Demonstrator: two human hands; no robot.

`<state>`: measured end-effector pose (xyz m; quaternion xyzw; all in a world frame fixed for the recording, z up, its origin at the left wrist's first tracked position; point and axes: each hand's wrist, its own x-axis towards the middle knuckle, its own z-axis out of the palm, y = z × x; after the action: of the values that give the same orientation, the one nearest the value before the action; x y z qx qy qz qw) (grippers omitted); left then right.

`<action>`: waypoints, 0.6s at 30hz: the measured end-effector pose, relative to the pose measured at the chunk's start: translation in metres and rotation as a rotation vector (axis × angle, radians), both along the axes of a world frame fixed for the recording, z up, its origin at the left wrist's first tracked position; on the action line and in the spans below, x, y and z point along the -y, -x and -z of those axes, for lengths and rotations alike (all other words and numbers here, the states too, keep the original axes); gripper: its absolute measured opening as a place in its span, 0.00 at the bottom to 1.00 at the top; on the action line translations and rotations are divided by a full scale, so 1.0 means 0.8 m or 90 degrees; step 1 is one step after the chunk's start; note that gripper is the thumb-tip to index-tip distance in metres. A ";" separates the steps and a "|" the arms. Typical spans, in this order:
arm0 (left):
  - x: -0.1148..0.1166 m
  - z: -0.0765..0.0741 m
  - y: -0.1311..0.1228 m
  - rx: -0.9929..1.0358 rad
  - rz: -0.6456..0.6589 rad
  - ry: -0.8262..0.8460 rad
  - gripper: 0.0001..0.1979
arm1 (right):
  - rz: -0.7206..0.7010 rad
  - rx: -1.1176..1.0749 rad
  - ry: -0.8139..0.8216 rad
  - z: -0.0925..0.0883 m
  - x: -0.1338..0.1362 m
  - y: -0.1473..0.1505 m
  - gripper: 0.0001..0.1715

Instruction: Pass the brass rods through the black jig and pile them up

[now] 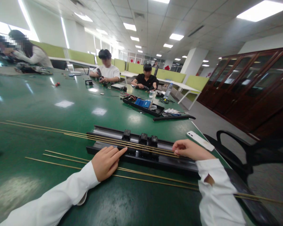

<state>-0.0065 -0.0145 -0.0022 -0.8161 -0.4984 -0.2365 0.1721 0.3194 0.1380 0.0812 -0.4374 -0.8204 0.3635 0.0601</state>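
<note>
A long black channel (pixel 153 163) lies across the green table in front of me, with several black blocks (pixel 143 138) along its inside. Over the channel run several thin brass rods (pixel 122 143), stretching far out to the left. My right hand (pixel 188 150) is closed in a pinch at the right ends of these rods. My left hand (pixel 108 163) rests at the near wall of the channel, index finger stretched along it, thumb hidden. More loose brass rods (pixel 153 175) lie on the near side, passing beneath my left hand and behind my right sleeve.
A white phone (pixel 200 140) lies by the right table edge, near a black chair (pixel 235 150). Further back are a black tray (pixel 143 106) with blue parts, a black strip (pixel 174 118) and a bottle (pixel 168 91). Several people sit at the table's far side and left.
</note>
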 end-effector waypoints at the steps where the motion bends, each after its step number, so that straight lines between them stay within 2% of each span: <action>1: 0.000 0.000 0.000 0.000 0.000 -0.003 0.23 | 0.003 0.001 0.000 0.001 -0.001 -0.002 0.11; 18: 0.004 -0.004 0.007 -0.013 -0.001 0.023 0.23 | 0.048 -0.011 0.050 0.001 -0.004 -0.019 0.10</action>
<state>-0.0117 -0.0174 0.0013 -0.8213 -0.5011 -0.2189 0.1628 0.3345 0.1410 0.0802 -0.4667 -0.7878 0.3968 0.0636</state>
